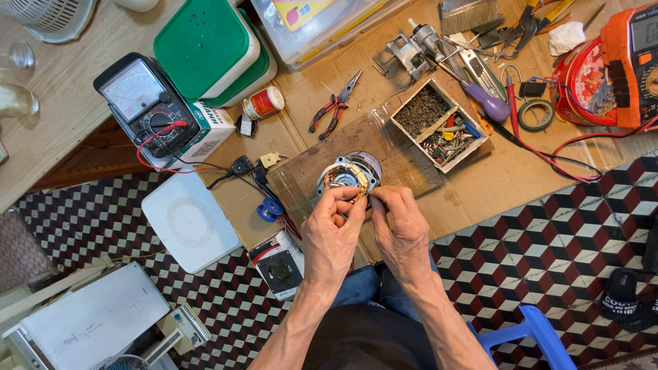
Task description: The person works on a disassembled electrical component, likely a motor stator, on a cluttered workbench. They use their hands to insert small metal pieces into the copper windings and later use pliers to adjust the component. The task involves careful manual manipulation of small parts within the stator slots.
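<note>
Left hand and right hand meet fingertip to fingertip, each pinching fine copper wire at the near edge of the motor. The motor sits just beyond the fingers on a cardboard sheet. Beyond the motor lie pliers and a parts tray. Well left of the fingers stands a multimeter.

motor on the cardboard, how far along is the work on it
Done: the motor sits opened, copper windings bare, and the meter has its leads plugged in. In hand: the left hand and right hand pinch wires at its edge. Left: its housing is not back on, and the pliers lie unused.
</note>
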